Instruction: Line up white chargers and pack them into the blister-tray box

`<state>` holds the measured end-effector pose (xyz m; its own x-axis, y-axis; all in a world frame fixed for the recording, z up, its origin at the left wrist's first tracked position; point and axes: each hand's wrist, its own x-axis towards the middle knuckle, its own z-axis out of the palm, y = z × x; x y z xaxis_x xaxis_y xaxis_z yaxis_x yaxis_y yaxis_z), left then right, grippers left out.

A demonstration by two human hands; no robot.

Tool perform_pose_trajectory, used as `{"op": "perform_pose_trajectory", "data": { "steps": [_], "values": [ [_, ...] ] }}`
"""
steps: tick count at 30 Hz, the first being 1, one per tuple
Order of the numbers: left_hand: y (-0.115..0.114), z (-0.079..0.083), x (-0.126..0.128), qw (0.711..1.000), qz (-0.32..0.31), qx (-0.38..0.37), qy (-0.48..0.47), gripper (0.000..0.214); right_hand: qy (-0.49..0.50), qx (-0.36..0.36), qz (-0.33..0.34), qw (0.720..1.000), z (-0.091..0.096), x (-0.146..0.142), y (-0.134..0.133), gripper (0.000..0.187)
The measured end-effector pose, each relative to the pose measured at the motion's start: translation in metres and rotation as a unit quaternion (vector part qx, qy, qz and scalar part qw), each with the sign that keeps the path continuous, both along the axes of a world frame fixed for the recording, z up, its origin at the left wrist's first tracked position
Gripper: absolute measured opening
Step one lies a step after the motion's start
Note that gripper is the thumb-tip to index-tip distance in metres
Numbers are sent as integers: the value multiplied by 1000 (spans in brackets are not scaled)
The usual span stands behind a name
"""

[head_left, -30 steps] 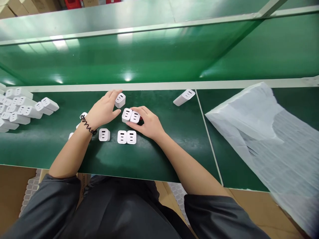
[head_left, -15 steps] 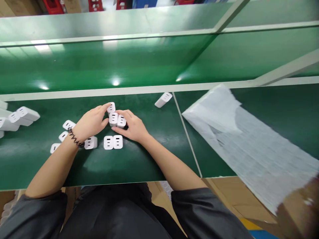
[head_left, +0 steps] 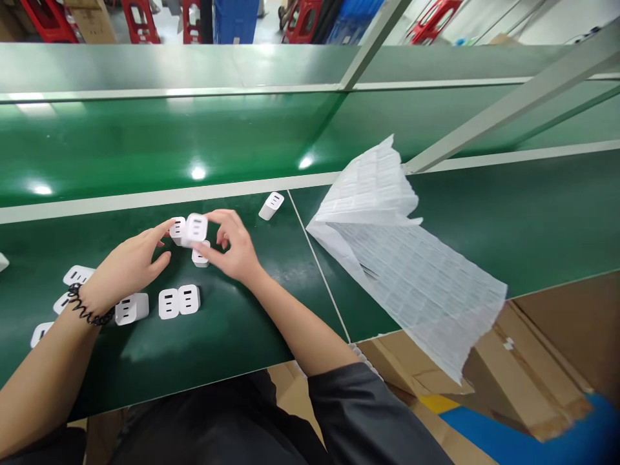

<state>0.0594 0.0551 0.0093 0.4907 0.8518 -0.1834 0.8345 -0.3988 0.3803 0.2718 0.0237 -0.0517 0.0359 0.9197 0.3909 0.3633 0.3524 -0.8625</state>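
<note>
Several white plug-in chargers with three slots on one face lie on the dark green bench (head_left: 232,336). My right hand (head_left: 235,252) pinches one charger (head_left: 196,227) and holds it lifted just above another charger (head_left: 201,257) on the bench. My left hand (head_left: 128,266) reaches in from the left, index finger and thumb closed on a third charger (head_left: 176,229) right beside the lifted one. A black coiled band sits on my left wrist (head_left: 84,309).
A side-by-side pair of chargers (head_left: 179,301) and a single one (head_left: 132,308) stand nearer me, with more at the left (head_left: 76,275). One charger (head_left: 271,205) lies apart by the seam. A white label sheet (head_left: 411,271) drapes over the bench's right edge, above cardboard boxes (head_left: 533,368).
My right hand has lifted one charger off the bench, leaving its neighbour below. My left hand stays on its charger beside it. The view has swung right, so everything sits further left.
</note>
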Motion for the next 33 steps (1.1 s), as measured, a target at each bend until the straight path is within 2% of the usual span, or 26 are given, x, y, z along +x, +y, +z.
{"op": "perform_pose_trajectory", "data": {
  "steps": [4,6,9,11,13,15,17,19,20,22,25,29,31,33],
  "values": [
    [-1,1,1,999,6,20,24,63,29,-76,-85,993,-1,37,17,44],
    [-2,2,1,999,2,25,36,63,-10,-117,-59,991,-1,52,20,41],
    [-3,4,1,999,-4,29,42,60,-71,-159,24,984,3,66,17,44],
    [-3,5,1,999,-7,36,36,58,-102,-164,71,979,10,70,12,56],
    [-4,5,2,999,-3,44,32,61,-128,-131,83,980,18,73,8,63],
    [-5,6,3,999,4,45,28,72,-145,-55,19,988,23,79,5,53],
    [-5,6,5,999,3,40,21,84,-169,19,-101,980,22,87,6,42],
    [-5,6,7,999,-6,33,11,91,-203,30,-193,960,16,97,10,44],
    [-5,5,8,1000,-11,28,6,91,-215,10,-206,955,11,101,12,47],
    [-5,4,10,1000,-20,14,0,91,-210,-48,-177,960,3,108,16,50],
    [-5,0,12,1000,-27,-3,0,91,-174,-85,-77,978,-1,106,17,45],
    [-4,-8,13,999,-39,-5,-10,93,-171,-61,65,981,3,87,15,55],
    [-3,-11,13,998,-52,4,-30,93,-185,-43,108,976,4,75,14,63],
    [-2,-14,12,997,-64,10,-45,92,-208,-37,128,969,3,64,13,63]
  ]
}}
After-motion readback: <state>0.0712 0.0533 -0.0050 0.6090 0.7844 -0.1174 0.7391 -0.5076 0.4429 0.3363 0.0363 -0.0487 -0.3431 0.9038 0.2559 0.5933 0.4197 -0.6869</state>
